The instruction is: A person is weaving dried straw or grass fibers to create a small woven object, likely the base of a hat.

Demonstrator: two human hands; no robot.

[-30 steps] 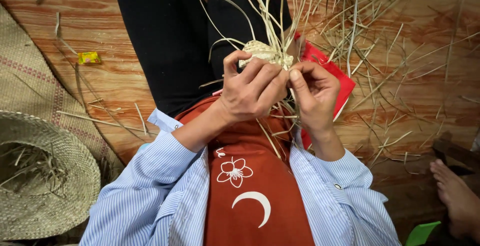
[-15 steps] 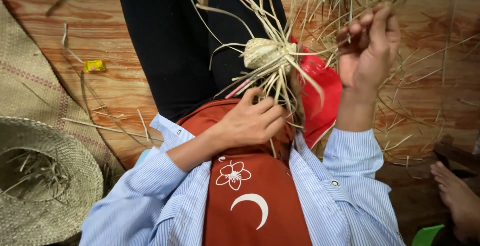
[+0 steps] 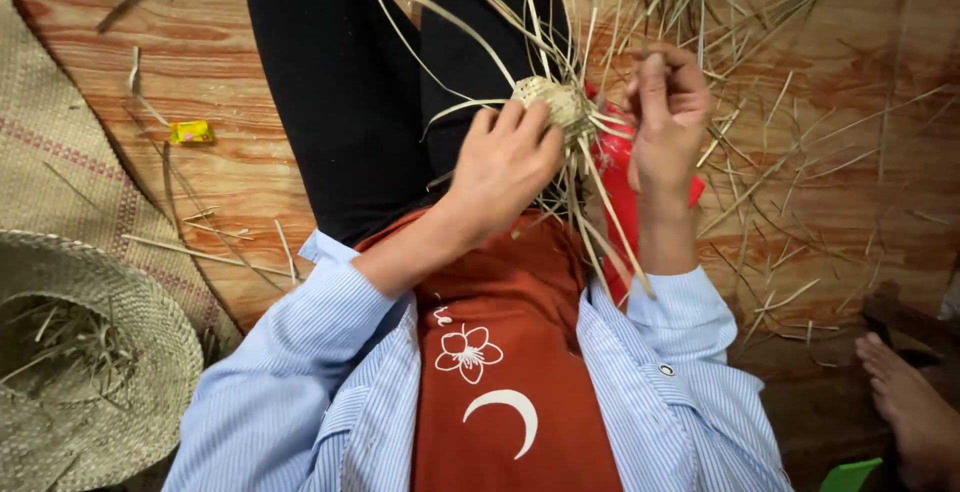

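Note:
A small woven straw piece [image 3: 553, 102] with long loose strands sticking out sits over my lap. My left hand [image 3: 505, 164] grips it from below, fingers curled around its base. My right hand [image 3: 665, 120] is just right of it, fingers pinched on a straw strand coming off the piece. A red object [image 3: 622, 192] lies under my right hand, partly hidden by the wrist and strands. I sit on a wooden floor [image 3: 250, 152] in black trousers.
A woven straw hat [image 3: 90, 372] lies at the lower left on a woven mat [image 3: 60, 162]. Loose straw [image 3: 800, 152] is scattered at the right. A small yellow wrapper [image 3: 191, 132] lies on the floor. Another person's bare foot [image 3: 910, 402] shows at the lower right.
My right hand first lifted away up and to the right, then came back down beside the woven piece. My left hand kept hold of the piece throughout.

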